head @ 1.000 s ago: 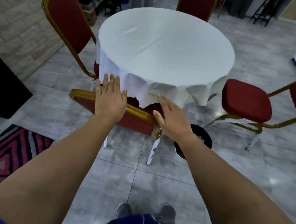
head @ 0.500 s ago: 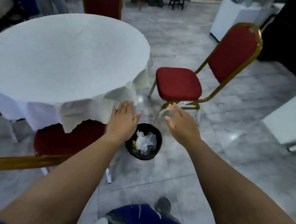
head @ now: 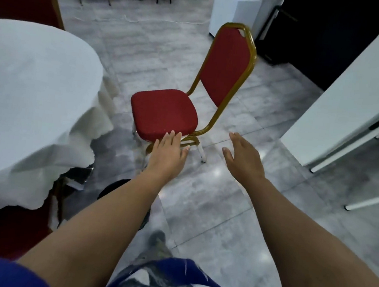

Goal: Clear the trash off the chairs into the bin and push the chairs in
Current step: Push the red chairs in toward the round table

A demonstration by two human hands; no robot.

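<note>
Chair (head: pixel 163 113) sits pulled out on the floor, apart from the desk (head: pixel 27 86) to its left, seat bare. My left hand (head: pixel 167 155) and right hand (head: pixel 243 160) both hang flat in front of it, fingers spread, holding nothing. Bin (head: pixel 112 189) is mostly hidden under my left arm.

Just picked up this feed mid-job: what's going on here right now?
A person is reaching with both open, empty hands, left hand and right hand, toward a red chair standing apart from the white-clothed table. Its seat shows no trash. The black bin sits on the floor, mostly hidden under the left forearm.
</note>
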